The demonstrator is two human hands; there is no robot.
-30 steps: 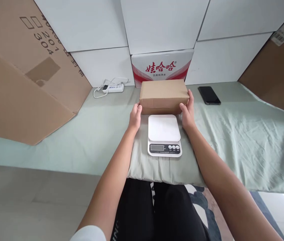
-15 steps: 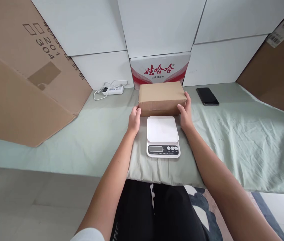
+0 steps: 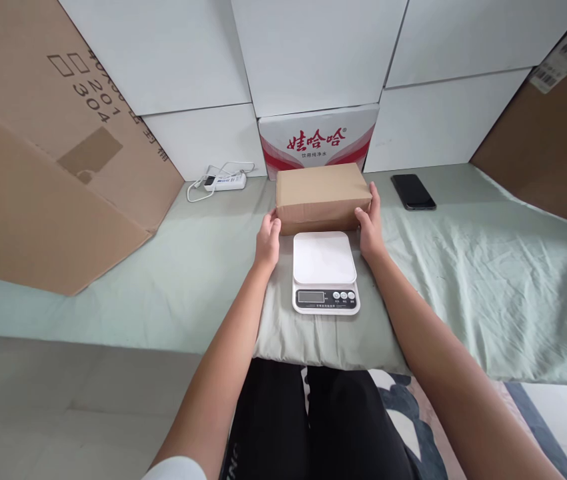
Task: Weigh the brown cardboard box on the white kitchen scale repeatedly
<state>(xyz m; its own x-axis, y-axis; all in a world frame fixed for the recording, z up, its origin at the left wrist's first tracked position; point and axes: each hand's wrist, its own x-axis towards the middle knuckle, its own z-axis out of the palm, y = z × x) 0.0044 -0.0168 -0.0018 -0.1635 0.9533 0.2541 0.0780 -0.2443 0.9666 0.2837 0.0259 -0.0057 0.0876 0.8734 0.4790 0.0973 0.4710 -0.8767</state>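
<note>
2 hands (image 3: 267, 243) (image 3: 371, 230) hold box (image 3: 321, 190); cloth (image 3: 203, 267) beneath.

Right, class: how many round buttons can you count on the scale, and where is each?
3. They form a row on the scale, right of its display: left button nearest the display, middle button next, right button at the end.

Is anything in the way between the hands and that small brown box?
Nothing visible is: the left hand and right hand already touch opposite ends of the small brown box. The white scale lies on its near side, between the arms, not between either hand and the box.
</note>
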